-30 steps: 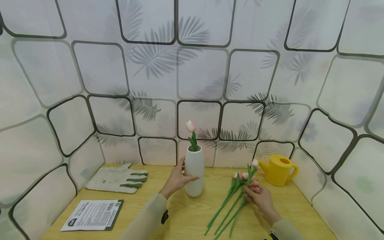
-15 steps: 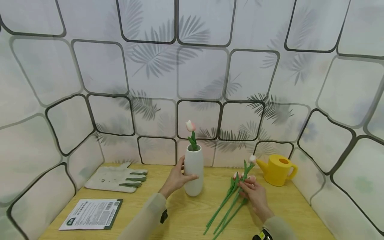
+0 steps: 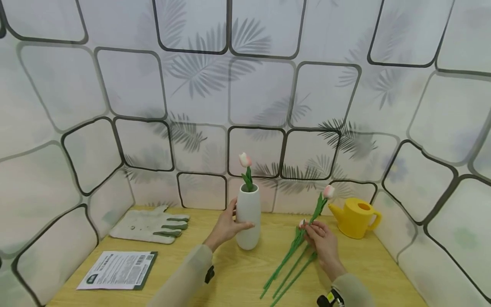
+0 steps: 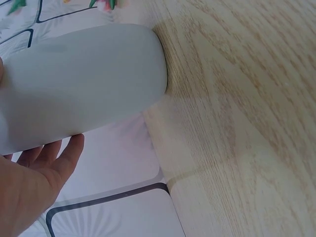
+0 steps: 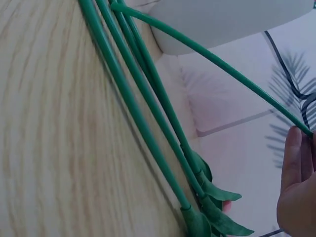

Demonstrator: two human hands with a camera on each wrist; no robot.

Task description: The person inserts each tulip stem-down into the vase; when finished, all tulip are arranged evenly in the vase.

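A white vase stands upright on the wooden table, and one pink-and-white tulip rises from its mouth. My left hand grips the vase from its left side, thumb across the front; the left wrist view shows fingers behind its smooth wall. To the right, my right hand pinches a tulip by its green stem. That stem slants up off the table in the right wrist view. Several other tulips lie beneath, their stems side by side and some blossoms hidden behind the hand.
A yellow watering can stands at the right back, close to the held blossom. On the left lie grey-green gardening gloves and a printed packet or card. Patterned fabric walls enclose the table at the back and sides.
My right hand has shifted left and lifted one tulip away from the others, its blossom now higher. My left hand and the vase have stayed in place.
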